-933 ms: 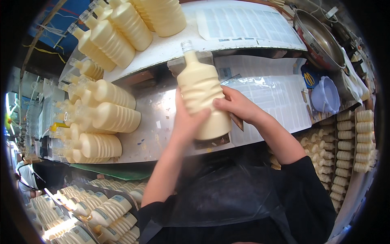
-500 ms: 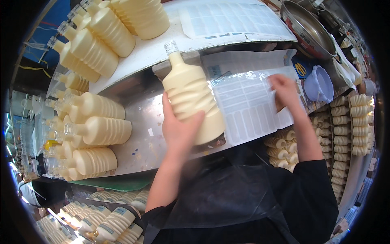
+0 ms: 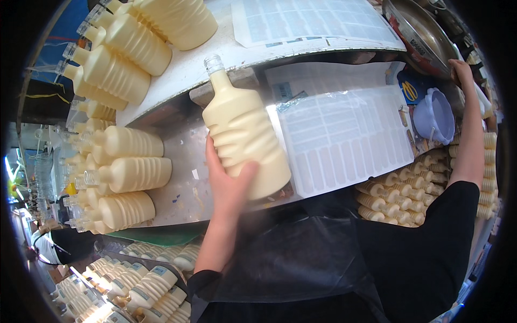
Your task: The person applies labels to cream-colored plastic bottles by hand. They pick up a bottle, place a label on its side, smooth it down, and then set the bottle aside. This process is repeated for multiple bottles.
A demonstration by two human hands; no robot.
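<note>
My left hand point(image 3: 229, 180) is wrapped round the lower part of a cream ribbed bottle point(image 3: 242, 121). The bottle leans back on the metal worktop, its clear screw neck near a grey block point(image 3: 199, 96). Beside it, to the right, lies a translucent sheet of strip-shaped labels point(image 3: 344, 134), with nothing of mine on it. Far to the right, my right hand point(image 3: 461, 71) reaches to the rim of a wide metal basin point(image 3: 425, 32). Its fingers look curled; what they hold, if anything, is too small to make out.
Cream bottles point(image 3: 140, 175) crowd the left side, and more stand on the white shelf point(image 3: 226, 54). Another label sheet point(image 3: 318, 21) lies up there. A lilac bucket point(image 3: 433, 116) stands at the right, near yellow-handled scissors point(image 3: 410, 90). Stacked bottles point(image 3: 398, 196) fill the lower right.
My right hand has left the label sheet and moved right and away to the basin's rim. My left hand still holds the bottle, which is slightly further left in view.
</note>
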